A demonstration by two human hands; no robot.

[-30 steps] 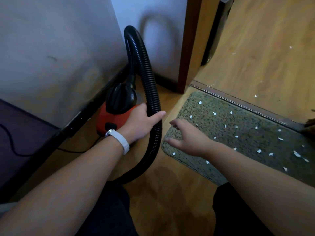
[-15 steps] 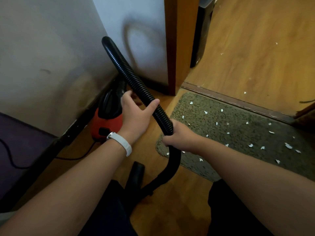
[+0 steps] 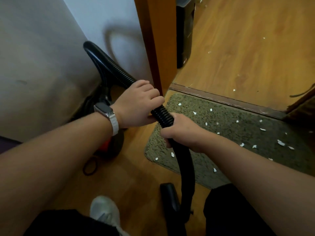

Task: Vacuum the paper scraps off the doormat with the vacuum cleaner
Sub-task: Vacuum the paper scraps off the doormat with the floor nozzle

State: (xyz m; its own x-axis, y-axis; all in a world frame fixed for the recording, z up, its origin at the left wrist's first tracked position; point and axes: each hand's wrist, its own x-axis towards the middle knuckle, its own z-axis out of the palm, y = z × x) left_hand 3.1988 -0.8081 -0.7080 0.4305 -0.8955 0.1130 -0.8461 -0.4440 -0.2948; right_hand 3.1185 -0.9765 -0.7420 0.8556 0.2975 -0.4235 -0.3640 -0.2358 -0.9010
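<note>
One view only, camera worn on the person's head. Wide angle, facing forward and steeply down at the floor (image 3: 238, 53). Close range: left hand (image 3: 138, 103) and right hand (image 3: 183, 132) sit mid-frame gripping the hose (image 3: 162, 115); doormat (image 3: 238, 138) to the right, wall (image 3: 42, 57) to the left.

**A:** Floor (image 3: 238, 48): wood boards across the whole frame. Dark threshold strip (image 3: 221, 99) runs from centre to right edge.

**B:** What's on it?

**A:** Green doormat (image 3: 221, 133) centre-right, just beside the strip. Vacuum cleaner (image 3: 117, 147), red & black, left of centre by the wall, mostly hidden. Cord (image 3: 90, 166) looped just below it.

**B:** Bottom of frame?

**A:** Grey shoe (image 3: 104, 212) bottom centre. Black nozzle (image 3: 168, 196) to its right, can't tell if it's touching the boards.

**B:** Scraps?

**A:** A few paper scraps (image 3: 234, 90) on bare boards upper right, more on the mat. Black box (image 3: 185, 36) top centre.
</note>
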